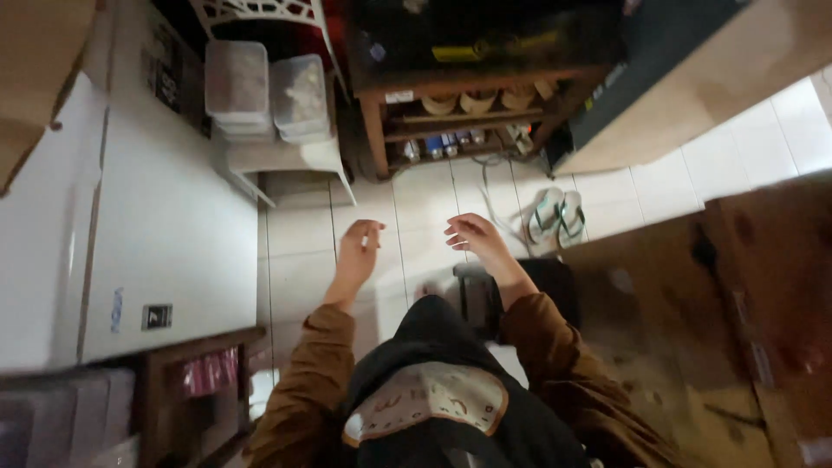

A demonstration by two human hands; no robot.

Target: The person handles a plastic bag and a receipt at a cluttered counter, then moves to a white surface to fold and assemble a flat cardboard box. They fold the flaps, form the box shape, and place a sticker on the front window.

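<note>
both hands hang empty over the white tiled floor (303, 234). the left hand (358, 247) sits just at 11 o'clock from frame centre, fingers loosely curled, gripping nothing. the right hand (472, 236) is just beside it toward 1 o'clock, palm up, fingers half bent, also holding nothing. brown sleeves (303, 381) run back toward 6 o'clock. nearest the right hand, at 2 o'clock, a pair of green-strapped flip-flops (555, 217) lies on the tiles. a dark blurred object (472, 295) lies under the right wrist; what it is cannot be told. at 12 o'clock stands a wooden shelf (468, 113); at 11 o'clock two clear lidded tubs (269, 91) sit on a white plastic chair (295, 160). a white appliance (165, 225) fills 9 o'clock.
</note>
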